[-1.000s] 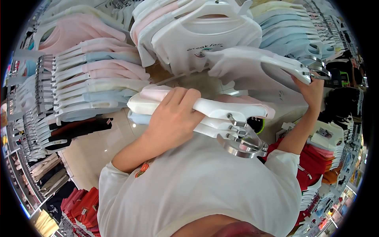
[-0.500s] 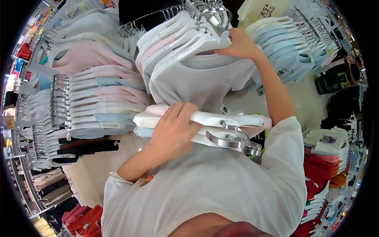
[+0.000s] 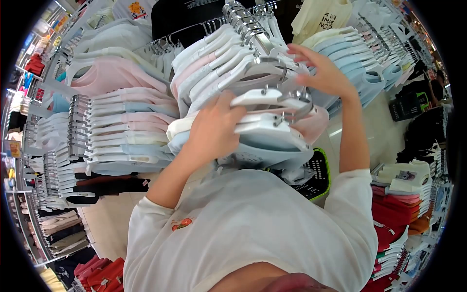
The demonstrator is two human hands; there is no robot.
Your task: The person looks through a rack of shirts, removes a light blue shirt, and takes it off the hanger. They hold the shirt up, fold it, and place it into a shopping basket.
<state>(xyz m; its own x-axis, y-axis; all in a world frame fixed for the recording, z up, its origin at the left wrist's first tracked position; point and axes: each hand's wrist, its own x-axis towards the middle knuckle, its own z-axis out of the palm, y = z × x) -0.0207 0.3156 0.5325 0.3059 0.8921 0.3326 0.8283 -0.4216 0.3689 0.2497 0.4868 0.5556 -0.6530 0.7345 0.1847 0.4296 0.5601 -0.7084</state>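
My left hand (image 3: 214,127) is closed around a bundle of white hangers (image 3: 270,124) carrying pink, white and light-blue shirts. The hangers' metal hooks (image 3: 297,104) point up and to the right. My right hand (image 3: 321,73) is open, its fingers apart and a little blurred, by the front end of a metal display arm. It holds nothing that I can see. On that arm (image 3: 247,24) hang several shirts on white hangers (image 3: 214,61), just beyond the held bundle. A light-blue shirt (image 3: 262,155) hangs lowest in the bundle.
Rows of pastel shirts hang at the left (image 3: 126,126) and at the right (image 3: 350,58). Below the bundle a black basket with a green rim (image 3: 325,170) stands on the floor. Red garments (image 3: 391,211) hang at the lower right; another black basket (image 3: 406,104) lies beyond.
My left hand has raised the bundle towards the display arm, and its hooks have turned upwards. My right hand has let go of the front hanger on the arm, and its fingers have spread.
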